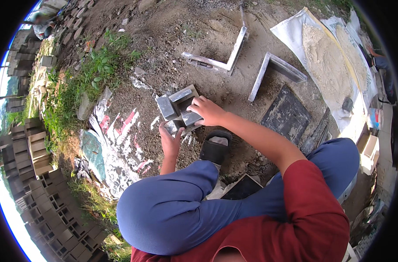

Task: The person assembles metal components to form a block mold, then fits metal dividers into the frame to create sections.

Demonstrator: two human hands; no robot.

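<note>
My left hand (pixel 169 142) is closed around a small grey block (pixel 174 126) low on the ground, its thumb on the near side. My right hand (pixel 207 111) grips a second grey block (pixel 190 117) from the right, its fingers bent over the top and edge. Against these stand another dark grey block (pixel 166 107) and a pale-edged, box-like piece (pixel 184 94) with a dark hollow. The pieces sit close together; where they touch is partly hidden by my fingers.
Two L-shaped metal frames (pixel 230 65) (pixel 267 70) lie beyond on the dirt. A black square plate (pixel 287 114) is to the right, near a white sack (pixel 295 28) bearing sandy powder (pixel 325 65). Torn plastic sheeting (pixel 124 153) lies left; rows of hollow blocks (pixel 55 205) stand farther left.
</note>
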